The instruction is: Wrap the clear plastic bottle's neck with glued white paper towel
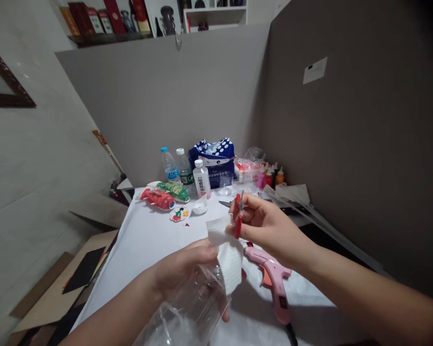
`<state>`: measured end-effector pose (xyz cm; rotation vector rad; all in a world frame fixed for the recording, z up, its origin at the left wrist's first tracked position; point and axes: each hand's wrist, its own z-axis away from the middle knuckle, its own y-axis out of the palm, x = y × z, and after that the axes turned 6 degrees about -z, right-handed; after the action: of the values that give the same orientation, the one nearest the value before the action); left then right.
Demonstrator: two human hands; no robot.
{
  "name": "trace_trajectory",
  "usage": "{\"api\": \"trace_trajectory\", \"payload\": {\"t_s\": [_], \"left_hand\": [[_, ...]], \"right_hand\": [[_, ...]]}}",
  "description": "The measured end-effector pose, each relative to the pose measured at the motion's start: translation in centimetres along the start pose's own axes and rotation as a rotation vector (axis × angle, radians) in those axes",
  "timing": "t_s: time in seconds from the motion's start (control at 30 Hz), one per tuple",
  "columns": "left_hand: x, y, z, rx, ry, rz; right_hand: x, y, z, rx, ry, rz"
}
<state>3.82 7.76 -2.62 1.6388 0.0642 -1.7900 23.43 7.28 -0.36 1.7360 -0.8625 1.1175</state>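
Left hand [187, 264] and right hand [263, 218], both in grip, near glue gun [274, 278]

Left forearm [119, 302] bare, comes in left of the glue gun, slants up and inward. Left hand left of gun, thumb on top, pointing toward gun's nozzle end; fingers wrap underneath, only some tips visible. Right forearm [364, 283] bare, angles in from right of gun. Right hand just beyond gun, thumb nearly straight, fingers bent, some tips hidden. Thumbs near each other.
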Motion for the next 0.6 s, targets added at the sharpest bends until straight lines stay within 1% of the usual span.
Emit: {"api": "trace_trajectory", "payload": {"t_s": [0.07, 0.17, 0.23, 0.33, 0.37, 0.47, 0.53, 0.6], "left_hand": [[-0.2, 0.2, 0.1, -0.02, -0.017, 0.012], [-0.4, 0.2, 0.1, -0.031, -0.061, 0.033], [-0.5, 0.0, 0.0, -0.017, -0.091, 0.032], [-0.5, -0.2, 0.0, -0.014, -0.076, 0.016], [-0.5, -0.2, 0.0, -0.019, -0.076, 0.008], [-0.7, -0.1, 0.4, -0.055, -0.077, -0.04], [-0.9, -0.1, 0.6, -0.105, -0.052, -0.048], [-1.1, -0.3, 0.8, -0.155, -0.013, -0.045]], "right_hand": [[0.1, 0.1, 0.1, 0.004, 0.013, -0.021], [0.2, 0.0, 0.4, 0.015, -0.007, -0.017], [0.3, -0.1, 0.6, 0.017, -0.031, 0.045], [0.7, 0.0, 0.8, 0.023, -0.061, 0.193], [0.8, 0.1, 0.8, 0.035, -0.059, 0.208], [1.1, 0.1, 0.8, 0.05, -0.067, 0.114], [1.1, -0.2, 0.9, -0.013, -0.139, 0.062], [0.9, -0.8, 1.3, -0.105, -0.202, 0.089]]}}
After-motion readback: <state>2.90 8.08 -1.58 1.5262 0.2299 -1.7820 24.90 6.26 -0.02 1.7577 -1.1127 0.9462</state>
